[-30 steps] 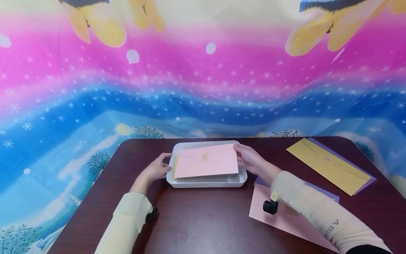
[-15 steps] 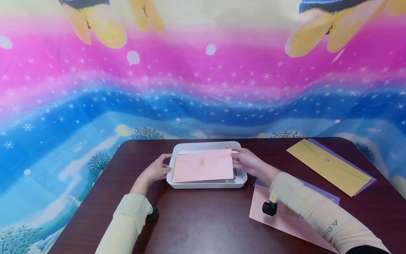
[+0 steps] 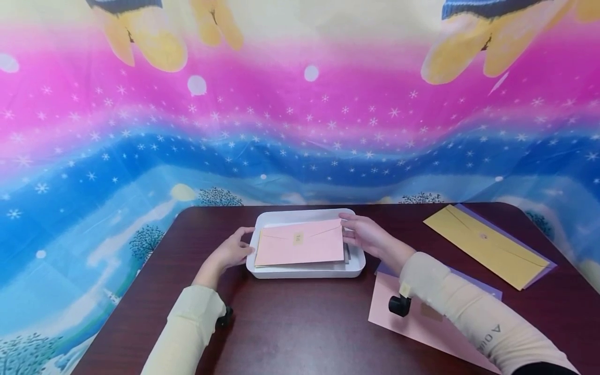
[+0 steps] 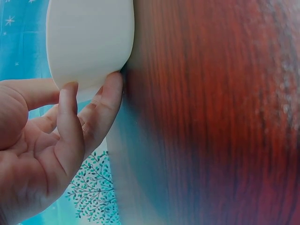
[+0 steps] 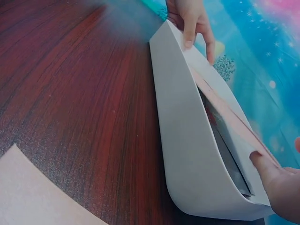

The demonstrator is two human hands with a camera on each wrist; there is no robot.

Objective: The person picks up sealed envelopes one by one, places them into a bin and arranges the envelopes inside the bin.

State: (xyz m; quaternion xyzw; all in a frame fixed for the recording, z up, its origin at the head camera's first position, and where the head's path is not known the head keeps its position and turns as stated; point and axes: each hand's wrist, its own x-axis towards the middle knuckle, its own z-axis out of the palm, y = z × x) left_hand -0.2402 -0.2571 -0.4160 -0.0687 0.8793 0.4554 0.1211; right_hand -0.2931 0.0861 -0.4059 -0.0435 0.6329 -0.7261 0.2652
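Observation:
A pink envelope (image 3: 319, 242) with a small tan label lies over other flat pieces inside a white tray (image 3: 304, 273). At its right edge, my right hand (image 3: 367, 237) pinches it, the thumb showing against it in the right wrist view. A thin yellow edge peeks out under its left side, and a dark grey edge (image 5: 232, 161) shows below it at the tray's right end. My left hand (image 3: 230, 250) holds the tray's left end, fingertips spread along the wall in the left wrist view.
On the right of the dark wood table (image 3: 290, 323), a yellow envelope (image 3: 487, 250) overlaps a purple one (image 3: 548, 268). Nearer, a pink envelope (image 3: 389, 312) lies over another purple one (image 3: 483, 286), partly under my right forearm. A printed cloth (image 3: 300, 130) hangs behind the table.
The pink envelope has shifted a little left and its raised right end has come down, with my right hand following. My left hand stays on the tray.

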